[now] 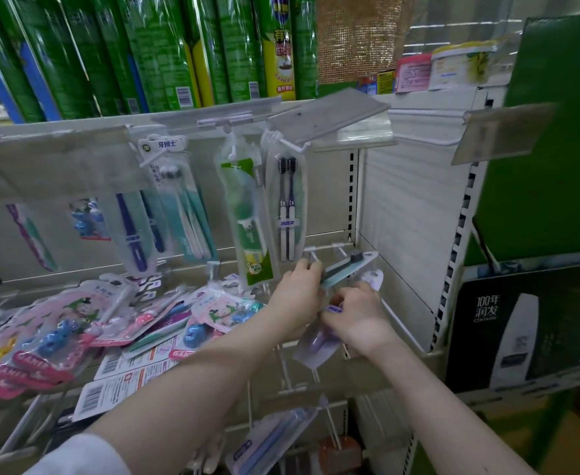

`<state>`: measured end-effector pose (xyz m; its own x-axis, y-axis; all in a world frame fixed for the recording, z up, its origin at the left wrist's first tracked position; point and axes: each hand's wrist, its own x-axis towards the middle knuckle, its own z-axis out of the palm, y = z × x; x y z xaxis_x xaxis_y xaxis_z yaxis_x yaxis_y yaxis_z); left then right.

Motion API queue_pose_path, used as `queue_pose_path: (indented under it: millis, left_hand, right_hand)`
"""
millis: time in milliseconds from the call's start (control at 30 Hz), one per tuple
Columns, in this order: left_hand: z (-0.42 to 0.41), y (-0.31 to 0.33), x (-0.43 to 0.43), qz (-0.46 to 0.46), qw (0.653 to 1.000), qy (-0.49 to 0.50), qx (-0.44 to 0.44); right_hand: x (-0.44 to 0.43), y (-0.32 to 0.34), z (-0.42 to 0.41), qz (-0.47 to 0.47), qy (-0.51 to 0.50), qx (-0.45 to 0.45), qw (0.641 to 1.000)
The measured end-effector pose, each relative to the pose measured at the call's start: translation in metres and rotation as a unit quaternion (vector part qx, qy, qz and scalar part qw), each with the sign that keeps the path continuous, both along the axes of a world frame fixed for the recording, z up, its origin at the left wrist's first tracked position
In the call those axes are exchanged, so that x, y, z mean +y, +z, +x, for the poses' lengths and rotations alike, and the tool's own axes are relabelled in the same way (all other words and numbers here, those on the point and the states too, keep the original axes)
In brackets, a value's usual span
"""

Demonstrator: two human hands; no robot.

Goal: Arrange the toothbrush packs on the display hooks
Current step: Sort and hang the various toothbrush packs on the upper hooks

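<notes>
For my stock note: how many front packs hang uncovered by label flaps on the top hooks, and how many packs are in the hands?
Hanging front packs: 3 (teal-and-white pack, green pack, black-bristle pack)
Held packs: 2 (teal pack in the left hand, purple pack in the right hand)
Total: 5

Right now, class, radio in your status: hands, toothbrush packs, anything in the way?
Left hand grips teal pack beside the hook. Right hand pinches purple pack. Hanging packs close above.
</notes>
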<state>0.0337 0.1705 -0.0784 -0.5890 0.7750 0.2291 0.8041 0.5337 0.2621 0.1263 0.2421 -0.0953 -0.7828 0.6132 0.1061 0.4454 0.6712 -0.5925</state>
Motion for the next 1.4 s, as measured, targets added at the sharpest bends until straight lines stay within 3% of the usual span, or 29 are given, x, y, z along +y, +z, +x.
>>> queue_pose_path:
  millis: [333,533,633,833,933,1133,1400]
  left_hand:
    - [0.010,0.011,0.004,0.151,0.987,0.001,-0.051]
    - [0.022,0.020,0.006,0.211,0.966,0.023,-0.145]
    - [0.026,0.019,0.005,0.249,0.936,0.053,-0.242]
    - [0.038,0.019,-0.012,0.347,0.829,0.061,-0.434]
    - [0.043,0.019,-0.023,0.383,0.781,0.042,-0.491]
    - [0.049,0.024,-0.048,0.417,0.764,0.015,-0.491]
    - [0.036,0.034,-0.125,0.422,0.732,0.009,-0.535]
  right_hand:
    - [0.006,0.007,0.008,-0.018,-0.016,0.110,0.994]
    - [0.000,0.018,0.017,-0.084,-0.020,0.215,0.973]
    - [-0.002,0.019,0.017,-0.101,-0.027,0.260,0.960]
    - [-0.011,0.010,0.016,-0.165,0.003,0.343,0.925]
    - [-0.023,0.011,0.021,-0.194,0.018,0.376,0.906]
    - [-0.048,0.021,0.030,-0.218,0.034,0.423,0.879]
    - [-0.127,0.030,0.020,-0.195,0.037,0.433,0.879]
